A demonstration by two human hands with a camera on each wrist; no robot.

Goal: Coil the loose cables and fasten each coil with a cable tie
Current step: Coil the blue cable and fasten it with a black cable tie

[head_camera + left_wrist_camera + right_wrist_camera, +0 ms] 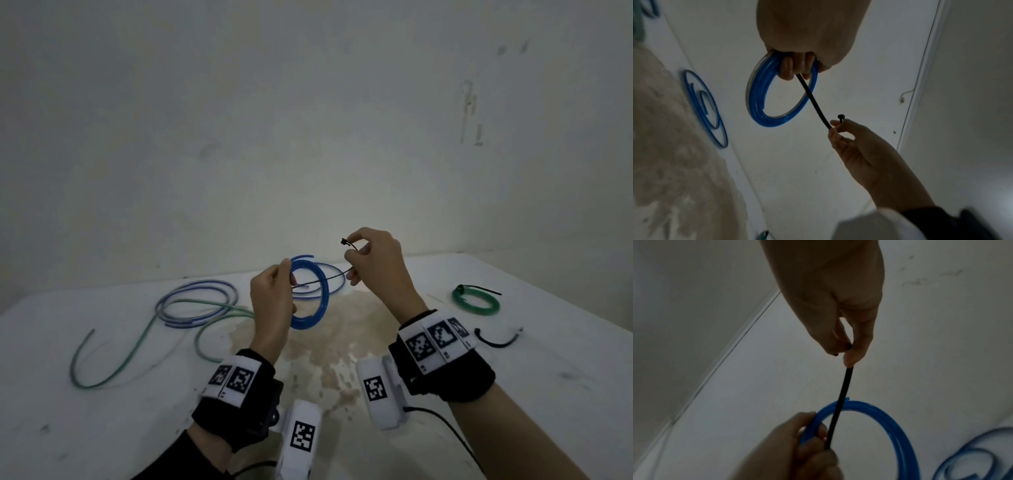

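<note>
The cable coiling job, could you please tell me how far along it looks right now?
Done: the green coil lies tied on the table. In hand: the left hand grips the blue coil, the right hand pinches a black cable tie passing through it, not yet closed. Left: the loose blue and green cables, another blue loop, and a spare tie.

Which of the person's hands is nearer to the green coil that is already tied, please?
Right. The right hand is raised, pinching the black cable tie, with the green coil on the table to its right. The left hand grips the blue coil farther left.
</note>
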